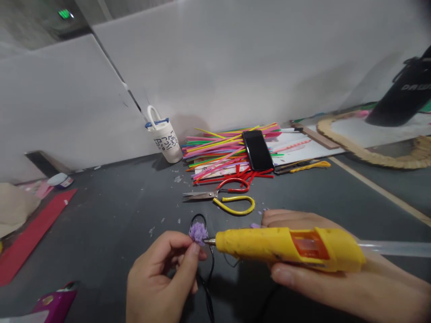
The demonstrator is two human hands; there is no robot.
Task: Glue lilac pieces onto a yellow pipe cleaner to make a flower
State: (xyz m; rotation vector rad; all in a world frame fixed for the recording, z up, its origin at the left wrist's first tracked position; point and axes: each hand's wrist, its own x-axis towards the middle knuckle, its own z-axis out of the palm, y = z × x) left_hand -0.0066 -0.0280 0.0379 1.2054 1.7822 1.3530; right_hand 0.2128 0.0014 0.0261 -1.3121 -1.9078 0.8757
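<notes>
My left hand (164,273) pinches a small crumpled purple flower-like piece (198,232) between thumb and forefinger. Wrapped round a yellow hot glue gun (266,244), my right hand (313,269) keeps it level, nozzle pointing left. The metal tip meets or almost meets the purple piece; I cannot tell whether it touches. A clear glue stick (397,247) juts out of the gun's rear. A black cord (208,298) loops behind the purple piece and runs down between my hands. Beyond them lie scissors (215,195) with one red and one yellow handle, blades to the left.
Colourful pipe cleaners (215,150) lie heaped at the back, a black phone (258,150) on them. Left of these stands a white lettered cup (166,143). A red strip (37,233) lies far left, a purple object (55,303) below it. A black bottle (400,94) stands back right.
</notes>
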